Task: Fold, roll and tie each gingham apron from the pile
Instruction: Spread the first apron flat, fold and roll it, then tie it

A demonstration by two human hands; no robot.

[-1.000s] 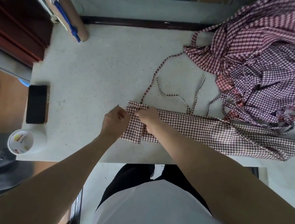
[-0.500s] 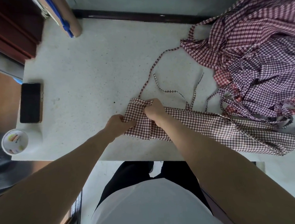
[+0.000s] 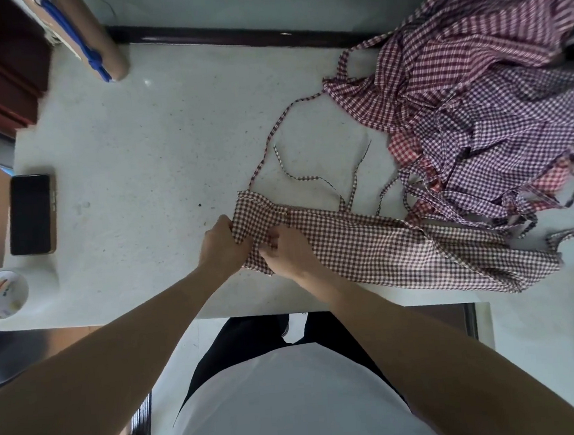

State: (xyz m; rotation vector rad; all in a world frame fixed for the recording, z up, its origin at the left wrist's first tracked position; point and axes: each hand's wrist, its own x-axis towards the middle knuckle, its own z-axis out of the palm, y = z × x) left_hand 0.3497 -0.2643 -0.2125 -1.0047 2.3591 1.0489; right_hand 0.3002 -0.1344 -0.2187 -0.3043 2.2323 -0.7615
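Head view: our left hand (image 3: 221,248) and right hand (image 3: 286,248) both pinch the folded apron (image 3: 367,248). They now sit nearer the worktop's (image 3: 152,142) front edge than a second ago.

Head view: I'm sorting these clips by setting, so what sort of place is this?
Probably a small workshop or laundry packing spot, though that's a guess. A person folds one gingham apron on a speckled worktable, a pile of more aprons waits at the right, and a phone lies at the left edge.

One head-worn wide-angle view looks steeply down, close over the table (image 3: 134,133) near the person's body.
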